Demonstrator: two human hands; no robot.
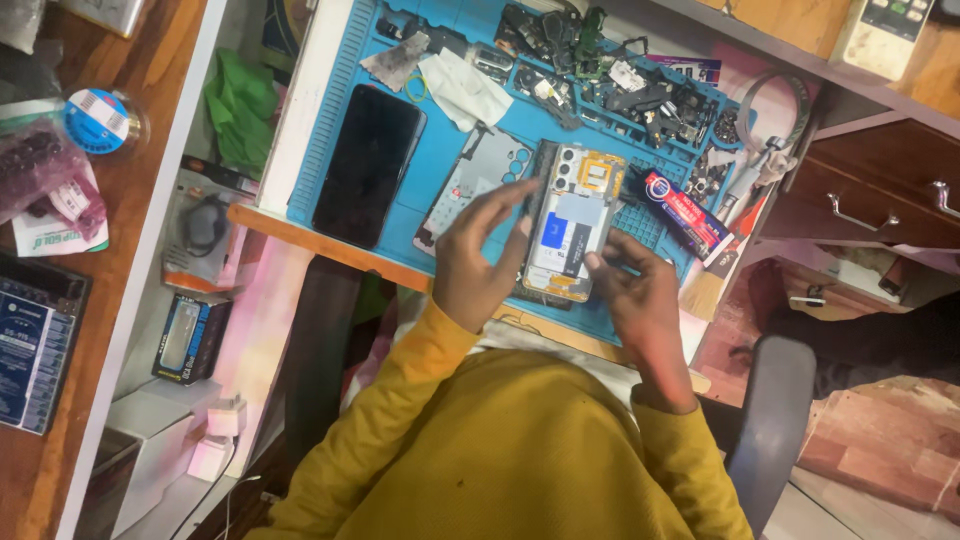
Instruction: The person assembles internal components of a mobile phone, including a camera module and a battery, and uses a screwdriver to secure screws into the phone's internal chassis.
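Note:
An opened phone [575,225] with its back off lies on the blue work mat [335,90], showing a yellow-framed part, camera lenses and a white-and-blue battery area. My left hand [478,262] holds the phone's left edge with the fingers stretched along it. My right hand [638,292] has its fingertips pinched together at the phone's lower right corner; whether a small tool is between them is unclear. My yellow sleeves fill the bottom of the view.
A black phone screen [367,165] and a grey back cover [472,180] lie left of the opened phone. A white cloth [465,88], many small dark parts [625,85] and a red-blue tube [688,212] are on the mat. Wooden drawers [880,190] stand right, boxes [190,335] left.

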